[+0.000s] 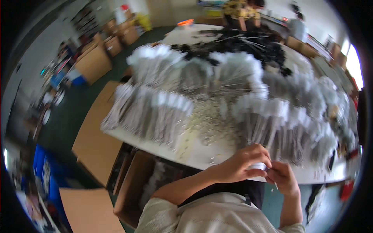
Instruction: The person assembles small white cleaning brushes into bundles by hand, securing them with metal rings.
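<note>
Close together at the table's near edge, my left hand (248, 160) and my right hand (284, 178) meet at the fingertips. The left fingers curl round a small white piece (257, 166), mostly covered and blurred, so its kind does not show. My right hand is closed in a pinch beside it; what it grips is hidden, though a thin pale tip shows below its fingers. Just beyond the hands stand bundles of thin pale stems with fluffy white heads (268, 112). Small pale pieces (210, 124) lie scattered on the white table (126, 134), left of the hands.
More white bundles (171, 103) cover the table's left part, with black fluffy bundles (248, 42) behind. An opened cardboard box (134, 186) stands below the near edge on the left. Another person (239, 13) is across the table. Cartons (93, 62) stand on the floor at far left.
</note>
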### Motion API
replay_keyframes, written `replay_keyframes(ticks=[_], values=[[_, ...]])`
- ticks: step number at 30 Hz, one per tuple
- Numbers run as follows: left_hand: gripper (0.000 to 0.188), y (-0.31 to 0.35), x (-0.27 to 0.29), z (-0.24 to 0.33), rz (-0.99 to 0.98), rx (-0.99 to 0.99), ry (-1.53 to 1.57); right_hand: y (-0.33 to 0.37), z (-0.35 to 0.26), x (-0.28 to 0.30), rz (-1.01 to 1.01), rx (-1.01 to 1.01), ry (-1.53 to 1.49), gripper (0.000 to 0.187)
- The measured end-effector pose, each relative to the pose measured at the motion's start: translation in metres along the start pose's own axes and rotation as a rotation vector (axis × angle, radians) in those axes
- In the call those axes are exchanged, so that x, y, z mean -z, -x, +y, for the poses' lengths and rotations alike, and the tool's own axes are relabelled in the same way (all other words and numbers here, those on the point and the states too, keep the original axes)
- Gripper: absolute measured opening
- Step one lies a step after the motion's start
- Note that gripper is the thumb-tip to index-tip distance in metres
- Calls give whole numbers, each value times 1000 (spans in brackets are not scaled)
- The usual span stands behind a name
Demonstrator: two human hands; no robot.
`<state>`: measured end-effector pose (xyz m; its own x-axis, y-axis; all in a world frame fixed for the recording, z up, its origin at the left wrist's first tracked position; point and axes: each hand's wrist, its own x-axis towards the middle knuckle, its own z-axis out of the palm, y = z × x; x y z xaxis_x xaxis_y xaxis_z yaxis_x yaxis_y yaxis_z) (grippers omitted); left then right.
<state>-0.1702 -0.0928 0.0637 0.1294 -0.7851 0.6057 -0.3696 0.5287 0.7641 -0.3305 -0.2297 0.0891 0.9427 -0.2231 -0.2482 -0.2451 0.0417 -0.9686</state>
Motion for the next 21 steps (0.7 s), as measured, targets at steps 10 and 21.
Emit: replay_keyframes(ticks=[10, 21], values=[[17, 46, -43, 0, 240, -191, -44, 13, 29, -3, -186, -293, -260, 25], [24, 68, -43, -3, 271, -202, -240, 27, 38, 30, -84, -159, 101, 21]])
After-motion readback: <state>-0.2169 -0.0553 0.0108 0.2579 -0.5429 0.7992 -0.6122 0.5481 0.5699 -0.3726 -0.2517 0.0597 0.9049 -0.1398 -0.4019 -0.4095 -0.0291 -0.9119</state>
